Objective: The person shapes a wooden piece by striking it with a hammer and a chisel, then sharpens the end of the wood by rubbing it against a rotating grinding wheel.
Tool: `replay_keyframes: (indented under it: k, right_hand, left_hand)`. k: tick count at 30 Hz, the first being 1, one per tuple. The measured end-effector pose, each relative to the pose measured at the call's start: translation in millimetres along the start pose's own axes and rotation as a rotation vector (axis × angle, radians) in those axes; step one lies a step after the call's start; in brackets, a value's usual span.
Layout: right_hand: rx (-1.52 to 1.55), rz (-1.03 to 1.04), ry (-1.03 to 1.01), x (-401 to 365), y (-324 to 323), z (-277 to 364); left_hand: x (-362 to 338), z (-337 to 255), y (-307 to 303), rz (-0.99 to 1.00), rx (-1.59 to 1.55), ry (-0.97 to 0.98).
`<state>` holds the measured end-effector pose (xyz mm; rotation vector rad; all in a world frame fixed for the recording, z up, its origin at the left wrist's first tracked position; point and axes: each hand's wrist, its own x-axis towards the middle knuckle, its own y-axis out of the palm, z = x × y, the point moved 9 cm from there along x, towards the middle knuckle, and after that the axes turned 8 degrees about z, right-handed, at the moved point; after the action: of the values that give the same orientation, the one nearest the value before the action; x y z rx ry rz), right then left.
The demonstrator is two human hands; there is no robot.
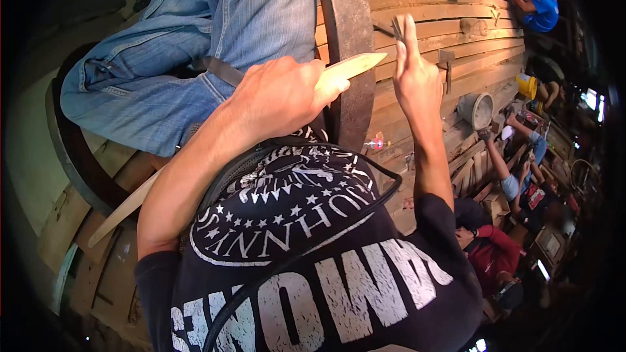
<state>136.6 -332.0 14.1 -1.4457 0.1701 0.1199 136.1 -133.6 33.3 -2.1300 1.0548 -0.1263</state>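
Note:
My left hand (283,94) is closed around a pale wooden stick (358,65) with a pointed tip, which reaches right over a dark, thick curved edge (352,32). Just right of that tip, my right hand (416,75) is raised with its fingers pressed together. They pinch a small, thin brownish piece (398,27), too small to identify. The stick's tip and my right hand are apart.
Planks (456,13) run along the upper right, with a hammer (447,65), a grey bucket (476,109) and a yellow bucket (525,86) on or beside them. Several people sit farther right, one in a blue shirt (542,14). A long wooden strip (124,208) lies lower left.

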Motion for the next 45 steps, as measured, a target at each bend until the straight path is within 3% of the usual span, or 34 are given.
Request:
replay_keyframes:
  k: [3,6,9,10,12,16,17,20,21,24,25,27,32,34,35,37,43,45]
  right_hand:
    - [0.221,-0.085,0.014,-4.9,-5.2,-30.3]
    - [0.338,-0.031,0.102,-17.4,-20.9,-12.2]
    - [0.529,-0.044,0.045,-29.9,-20.8,16.8]
    - [0.536,-0.046,0.047,-30.3,-17.2,22.0]
    - [0.454,-0.171,-0.224,-36.6,-27.6,49.3]
    - [0.445,-0.057,-0.018,-25.3,-16.9,30.6]
    - [0.195,0.186,0.108,-16.4,7.8,12.9]
    - [0.35,-0.019,-0.018,-25.6,36.1,-15.0]
    - [0.425,-0.155,-0.046,-25.2,17.1,-13.2]
    - [0.626,-0.148,0.113,-24.5,-3.8,-16.5]
    - [0.626,-0.155,0.096,-24.0,-8.5,-10.6]
    - [0.648,-0.129,0.051,-24.9,-2.6,-2.5]
    - [0.684,-0.113,-0.087,-25.1,2.5,16.6]
    - [0.692,-0.097,-0.065,-26.1,5.4,14.8]
    - [0.709,-0.105,-0.061,-26.5,2.5,15.1]
    - [0.724,-0.12,-0.053,-26.1,-2.3,13.5]
    - [0.647,-0.145,-0.073,-25.4,-20.2,23.9]
    - [0.595,-0.219,-0.175,-25.4,-30.2,37.5]
  left_hand:
    - [-0.1,5.8,-1.2,0.033,-0.041,-0.092]
    - [1.9,20.2,11.2,0.131,-0.116,-0.193]
    - [1.8,18.8,9.7,0.142,-0.156,-0.208]
    - [2.0,18.9,9.9,0.145,-0.15,-0.21]
    - [2.4,19.7,10.4,0.137,-0.12,-0.23]
    - [4.6,18.8,11.9,0.2,-0.106,-0.234]
    - [3.9,20.6,13.9,0.218,-0.141,-0.26]
    - [6.1,10.5,2.2,0.163,-0.28,-0.171]
    - [9.3,20.4,15.0,0.227,-0.408,-0.182]
    - [9.5,41.0,30.8,0.485,-0.49,-0.339]
    - [10.5,44.2,28.5,0.487,-0.488,-0.346]
    - [3.6,40.3,36.5,0.675,-0.854,-0.388]
    - [6.1,30.8,20.9,0.602,-0.685,-0.369]
    - [13.7,26.0,1.5,0.39,-0.533,-0.234]
    - [10.8,23.2,5.9,0.397,-0.531,-0.231]
    - [11.1,13.3,-13.4,0.135,0.001,-0.128]
    - [10.7,12.8,-2.0,0.201,-0.01,-0.207]
    - [10.4,14.3,-2.2,0.208,-0.024,-0.228]
